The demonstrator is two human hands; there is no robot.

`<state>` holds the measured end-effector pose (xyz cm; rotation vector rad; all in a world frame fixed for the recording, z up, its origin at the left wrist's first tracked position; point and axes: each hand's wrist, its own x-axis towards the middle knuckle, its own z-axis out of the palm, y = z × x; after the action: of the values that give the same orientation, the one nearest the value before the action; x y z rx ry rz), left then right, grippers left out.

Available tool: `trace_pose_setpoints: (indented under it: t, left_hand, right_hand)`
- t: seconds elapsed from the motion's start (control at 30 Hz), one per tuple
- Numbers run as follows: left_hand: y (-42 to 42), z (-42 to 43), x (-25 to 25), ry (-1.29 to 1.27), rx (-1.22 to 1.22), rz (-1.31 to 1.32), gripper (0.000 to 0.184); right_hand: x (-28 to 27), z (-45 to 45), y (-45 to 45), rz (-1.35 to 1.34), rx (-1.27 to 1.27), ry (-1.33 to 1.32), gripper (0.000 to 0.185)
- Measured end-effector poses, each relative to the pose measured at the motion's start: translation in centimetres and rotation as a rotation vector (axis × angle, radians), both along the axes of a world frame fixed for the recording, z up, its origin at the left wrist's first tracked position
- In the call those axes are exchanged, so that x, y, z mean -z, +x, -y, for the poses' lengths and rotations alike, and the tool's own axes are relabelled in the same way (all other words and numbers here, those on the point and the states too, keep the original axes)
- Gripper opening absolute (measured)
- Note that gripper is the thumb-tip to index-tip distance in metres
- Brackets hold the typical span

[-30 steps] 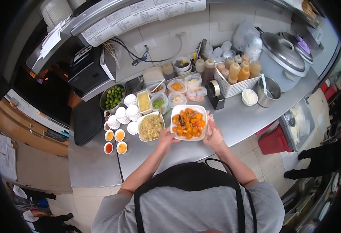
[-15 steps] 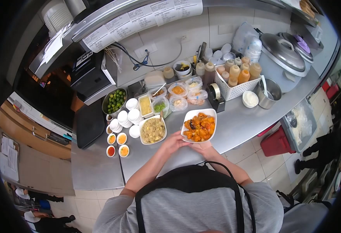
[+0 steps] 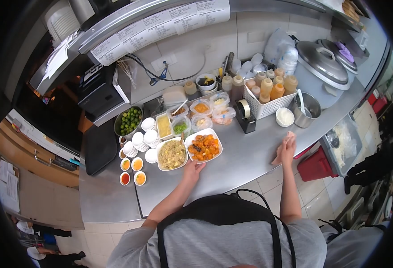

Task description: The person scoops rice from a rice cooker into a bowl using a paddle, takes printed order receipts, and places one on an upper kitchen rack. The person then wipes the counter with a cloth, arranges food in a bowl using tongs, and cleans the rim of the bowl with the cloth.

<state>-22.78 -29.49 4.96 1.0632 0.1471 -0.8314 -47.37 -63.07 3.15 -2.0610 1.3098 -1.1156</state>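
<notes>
Fingers, left hand [image 3: 192, 169]: against the near rim of a white square bowl of orange-sauced pieces [image 3: 212, 134]; from my remote view I cannot tell whether they close on it.
Fingers, right hand [image 3: 287, 146]: gathered around a pinkish cloth [image 3: 278, 155], grasping it as far as I can see, close to the front edge of the steel counter [image 3: 245, 152].
Orange-sauced bowl: at the counter's middle, just right of a white bowl of fried rice [image 3: 161, 166]; I cannot make out whether the rims touch.
Sauce cups [image 3: 139, 183]: I see one filled red and three orange, left of the rice.
White lids [image 3: 139, 140]: in stacks behind those cups.
Squeeze bottles [image 3: 277, 91]: standing in a white perforated basket [image 3: 268, 108], a black tape dispenser [image 3: 249, 127] just left of it.
Steel pot [image 3: 306, 121]: beyond the right hand, beside a small white bowl [image 3: 284, 124].
</notes>
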Motion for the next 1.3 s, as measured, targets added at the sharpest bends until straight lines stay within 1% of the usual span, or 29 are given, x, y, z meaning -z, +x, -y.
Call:
trace_pose_setpoints:
  t: [0.03,0.07,0.1,0.13,0.2,0.23,0.3,0.37,0.43,0.47,0.5,0.53,0.6,0.63,0.67,0.73,0.8,0.87,0.9,0.97,1.0,1.07,1.13,1.17,1.2,1.27,1.3]
  left_hand:
    - [-0.2,0.1,0.2,-0.047,-0.076,-0.043,0.027]
    - [-0.3,0.0,0.4,-0.095,-0.153,-0.085,0.025]
    - [-0.3,-0.1,0.5,-0.095,-0.156,-0.085,0.025]
    - [-0.4,-0.3,0.4,-0.064,-0.16,-0.091,0.024]
    - [-0.6,-1.3,0.4,-0.027,-0.17,-0.098,0.024]
    - [-0.6,-2.0,0.5,-0.016,-0.144,-0.127,0.024]
    - [-0.7,-3.7,0.8,0.0,-0.116,-0.161,0.025]
    - [-0.8,-5.5,1.1,-0.022,-0.089,-0.239,0.025]
    - [-0.2,-7.4,1.9,-0.025,-0.115,-0.259,0.026]
    - [0.1,-8.5,2.5,-0.033,-0.139,-0.27,0.026]
    - [0.5,-9.4,2.9,-0.026,-0.149,-0.287,0.026]
    - [1.1,-10.3,3.2,-0.022,-0.191,-0.291,0.026]
    - [1.7,-11.8,3.0,-0.008,-0.249,-0.274,0.026]
    - [1.9,-12.5,2.4,0.002,-0.263,-0.253,0.026]
    - [1.9,-13.2,2.0,0.004,-0.267,-0.237,0.029]
    - [1.7,-14.9,0.9,0.015,-0.3,-0.233,0.033]
    - [1.3,-16.4,-0.2,0.042,-0.326,-0.124,0.036]
    - [0.7,-18.5,-0.4,0.056,-0.359,-0.127,0.037]
    - [0.4,-19.6,-0.4,0.038,-0.377,-0.123,0.037]
    - [-0.1,-21.7,-0.3,0.024,-0.413,-0.127,0.037]
    - [-0.4,-22.8,-0.2,0.04,-0.445,-0.127,0.037]
    - [-0.7,-24.5,-0.4,0.055,-0.482,-0.125,0.037]
    - [-0.8,-25.9,-0.7,0.131,-0.564,-0.13,0.038]
    - [-0.8,-26.9,-0.3,0.132,-0.555,-0.079,0.035]
    - [-0.7,-27.1,-0.5,0.131,-0.562,-0.08,0.035]
    - [-0.2,-26.9,-1.9,0.354,-0.493,0.197,0.032]
    - [0.5,-26.3,-2.6,0.423,-0.497,0.303,0.026]
  right_hand:
    - [-0.4,0.0,0.2,-0.001,-0.001,0.001,0.047]
    - [-0.8,-0.1,0.4,-0.311,0.169,0.033,0.053]
    - [-1.1,-0.2,0.7,-0.62,0.338,0.063,0.058]
    - [-0.2,-0.2,1.5,-0.619,0.335,0.063,0.058]
    - [2.1,-0.6,3.4,-0.655,0.288,-0.1,0.064]
    - [2.4,-1.4,4.5,-0.653,0.284,-0.099,0.064]
    - [1.8,-5.0,7.7,-0.56,0.062,-0.275,0.061]
    - [1.4,-8.0,10.4,-0.483,-0.181,-0.369,0.059]
    - [1.1,-12.5,11.9,-0.484,-0.366,-0.353,0.057]
    - [0.8,-14.5,12.3,-0.473,-0.489,-0.39,0.055]
    - [0.5,-16.3,12.0,-0.461,-0.617,-0.423,0.053]
    - [0.1,-17.8,10.9,-0.477,-0.637,-0.41,0.053]
    - [-1.3,-20.7,8.6,-0.462,-1.122,-0.439,0.044]
    - [-1.5,-21.2,7.4,-0.399,-1.24,-0.401,0.04]
    - [-0.4,-20.5,6.5,-0.408,-1.282,-0.383,0.04]
    - [1.8,-16.9,5.7,-0.198,-1.556,0.35,0.039]
    - [-2.1,-13.7,3.2,-0.408,-1.248,-0.198,0.042]
    - [-1.6,-11.2,2.7,-0.746,-0.775,-0.286,0.048]
    - [-1.1,-10.7,2.9,-0.752,-0.794,-0.285,0.048]
    - [-1.0,-11.1,4.4,-0.665,-0.514,-0.367,0.06]
    - [-0.9,-11.6,5.1,-0.667,-0.53,-0.367,0.06]
    - [-4.0,-15.8,7.6,-0.547,-0.92,-0.294,0.07]
    - [-3.0,-20.0,9.2,-0.654,-1.177,-0.361,0.072]
    - [-2.8,-22.0,10.3,-0.586,-1.286,-0.388,0.072]
    - [-2.6,-24.1,11.3,-0.516,-1.394,-0.411,0.072]
    - [-2.0,-28.0,14.1,-0.473,-1.518,-0.478,0.068]
    - [-2.7,-30.1,15.5,-0.474,-1.567,-0.512,0.066]
